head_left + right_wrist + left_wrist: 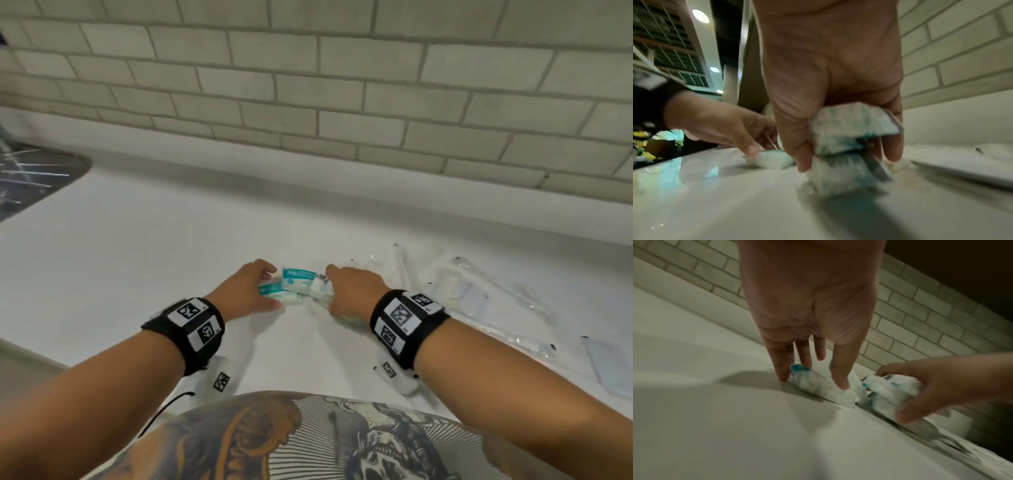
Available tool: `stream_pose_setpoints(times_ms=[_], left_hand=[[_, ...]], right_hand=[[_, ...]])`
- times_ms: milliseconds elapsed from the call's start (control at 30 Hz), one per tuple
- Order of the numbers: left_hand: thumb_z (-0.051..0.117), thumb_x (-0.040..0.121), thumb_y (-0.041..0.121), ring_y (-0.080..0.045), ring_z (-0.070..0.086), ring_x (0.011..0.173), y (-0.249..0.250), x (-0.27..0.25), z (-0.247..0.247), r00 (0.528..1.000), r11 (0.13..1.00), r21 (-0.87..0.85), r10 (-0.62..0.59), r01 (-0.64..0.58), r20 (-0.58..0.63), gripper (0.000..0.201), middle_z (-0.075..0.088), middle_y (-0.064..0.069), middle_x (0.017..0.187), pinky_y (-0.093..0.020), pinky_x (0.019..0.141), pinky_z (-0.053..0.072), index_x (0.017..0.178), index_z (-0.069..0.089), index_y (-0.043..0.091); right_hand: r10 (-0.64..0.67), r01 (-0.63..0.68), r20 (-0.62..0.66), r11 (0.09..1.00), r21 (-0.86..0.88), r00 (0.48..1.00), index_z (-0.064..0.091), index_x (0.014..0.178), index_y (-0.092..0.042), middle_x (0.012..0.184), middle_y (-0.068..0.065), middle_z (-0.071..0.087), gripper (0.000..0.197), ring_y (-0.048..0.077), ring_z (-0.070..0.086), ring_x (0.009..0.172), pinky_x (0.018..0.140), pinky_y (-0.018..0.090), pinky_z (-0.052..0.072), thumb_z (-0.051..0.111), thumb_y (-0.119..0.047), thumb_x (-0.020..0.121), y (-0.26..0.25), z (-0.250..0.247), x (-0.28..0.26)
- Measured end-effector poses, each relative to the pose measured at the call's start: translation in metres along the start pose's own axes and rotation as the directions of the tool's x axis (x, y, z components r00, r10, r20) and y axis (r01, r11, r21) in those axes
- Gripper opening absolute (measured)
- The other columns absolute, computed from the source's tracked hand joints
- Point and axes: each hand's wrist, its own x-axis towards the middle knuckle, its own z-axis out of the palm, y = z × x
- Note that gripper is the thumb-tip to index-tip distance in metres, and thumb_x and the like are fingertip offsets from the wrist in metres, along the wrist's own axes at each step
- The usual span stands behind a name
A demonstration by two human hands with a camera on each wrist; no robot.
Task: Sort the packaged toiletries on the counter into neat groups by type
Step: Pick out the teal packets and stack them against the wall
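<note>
Several small white-and-teal packets (297,274) lie bunched mid-counter between my hands. My left hand (274,287) reaches in from the left. In the left wrist view, the left hand (812,381) pinches one packet (818,386) flat on the counter between its thumb and nearly straight fingers. My right hand (330,291) comes in from the right. In the right wrist view, the right hand (849,160) grips a packet (851,126) between thumb and fingers. A second packet (846,173), blurred, sits under it against the counter.
Clear plastic-wrapped items (479,294) and a slim wrapped stick (400,267) lie to the right of my right hand. A flat pale sachet (606,366) is at the far right. A dark sink (34,178) is at back left, and the tiled wall (342,85) runs behind.
</note>
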Motion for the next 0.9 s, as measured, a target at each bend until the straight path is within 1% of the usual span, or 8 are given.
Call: stream_pose_setpoints(times_ms=[133, 267, 367, 433, 533, 700, 800, 900], left_hand=[[0.078, 0.074, 0.034, -0.016, 0.049, 0.115, -0.015, -0.001, -0.011, 0.996, 0.968, 0.239, 0.058, -0.074, 0.072, 0.071, 0.049, 0.002, 0.122, -0.025, 0.098, 0.038, 0.134, 0.043, 0.023], [0.072, 0.077, 0.042, -0.018, 0.054, 0.106, -0.016, 0.005, -0.015, 0.98, 0.909, 0.376, 0.126, -0.177, 0.155, 0.055, 0.055, 0.0, 0.114, -0.029, 0.091, 0.042, 0.125, 0.055, 0.022], [0.072, 0.076, 0.042, -0.019, 0.054, 0.104, -0.011, 0.01, -0.012, 0.957, 0.891, 0.372, 0.188, -0.261, 0.222, 0.05, 0.055, -0.001, 0.113, -0.032, 0.091, 0.044, 0.121, 0.058, 0.024], [0.074, 0.074, 0.043, -0.018, 0.055, 0.104, -0.008, 0.013, -0.009, 0.935, 0.872, 0.368, 0.233, -0.323, 0.267, 0.05, 0.056, 0.001, 0.113, -0.032, 0.089, 0.045, 0.119, 0.058, 0.027], [0.074, 0.073, 0.043, -0.018, 0.054, 0.103, -0.003, 0.017, -0.007, 0.913, 0.843, 0.386, 0.261, -0.373, 0.313, 0.054, 0.054, 0.0, 0.113, -0.03, 0.086, 0.044, 0.121, 0.057, 0.028], [0.074, 0.071, 0.046, -0.016, 0.052, 0.104, 0.0, 0.02, -0.008, 0.904, 0.83, 0.403, 0.255, -0.386, 0.343, 0.058, 0.052, 0.003, 0.114, -0.033, 0.088, 0.046, 0.124, 0.055, 0.032], [0.073, 0.07, 0.056, -0.013, 0.054, 0.101, 0.0, 0.015, -0.009, 0.904, 0.852, 0.37, 0.24, -0.371, 0.354, 0.064, 0.052, 0.005, 0.114, -0.033, 0.086, 0.049, 0.124, 0.054, 0.029], [0.067, 0.076, 0.058, -0.011, 0.058, 0.092, 0.0, 0.011, -0.016, 0.911, 0.884, 0.335, 0.198, -0.325, 0.362, 0.057, 0.058, 0.007, 0.11, -0.033, 0.083, 0.051, 0.121, 0.053, 0.026]], right_hand=[[0.117, -0.117, 0.042, 0.993, 0.007, 0.992, 0.044, 0.121, -0.02, 0.098, 0.0, 0.058, 0.045, 0.02, 0.054, 0.082, 0.069, 0.034, 0.048, 0.056, -0.023, 0.079, 0.005, 0.002, 0.007], [0.314, -0.314, 0.094, 0.949, -0.012, 0.945, 0.04, 0.127, -0.02, 0.096, -0.001, 0.056, 0.058, 0.021, 0.056, 0.084, 0.066, 0.032, 0.047, 0.062, -0.023, 0.073, 0.036, -0.001, 0.0], [0.427, -0.414, 0.078, 0.9, -0.138, 0.901, 0.033, 0.136, -0.02, 0.119, 0.007, 0.053, 0.077, 0.029, 0.053, 0.107, 0.083, 0.039, 0.046, 0.071, -0.038, 0.071, 0.052, -0.008, -0.003], [0.391, -0.383, 0.012, 0.908, -0.169, 0.921, 0.025, 0.145, -0.023, 0.136, 0.011, 0.042, 0.091, 0.032, 0.043, 0.123, 0.096, 0.043, 0.039, 0.071, -0.051, 0.071, 0.048, -0.01, 0.003], [0.189, -0.196, -0.058, 0.969, -0.153, 0.98, 0.02, 0.15, -0.027, 0.153, 0.007, 0.027, 0.08, 0.031, 0.03, 0.135, 0.107, 0.044, 0.029, 0.063, -0.043, 0.084, 0.02, -0.012, 0.021], [-0.023, 0.036, 0.126, 0.994, -0.101, 0.992, 0.014, 0.152, -0.034, 0.162, -0.006, 0.009, 0.068, 0.027, 0.029, 0.139, 0.111, 0.043, 0.026, 0.049, -0.022, 0.094, -0.023, -0.006, 0.052], [-0.063, 0.077, 0.117, 0.991, -0.114, 0.991, 0.026, 0.148, -0.034, 0.155, -0.004, 0.028, 0.061, 0.025, 0.046, 0.123, 0.098, 0.039, 0.038, 0.049, -0.023, 0.093, -0.031, 0.0, 0.061], [-0.09, 0.105, 0.096, 0.982, -0.159, 0.991, 0.049, 0.134, -0.033, 0.123, -0.001, 0.051, 0.043, 0.023, 0.052, 0.103, 0.08, 0.034, 0.039, 0.047, -0.022, 0.092, -0.031, -0.007, 0.063]])
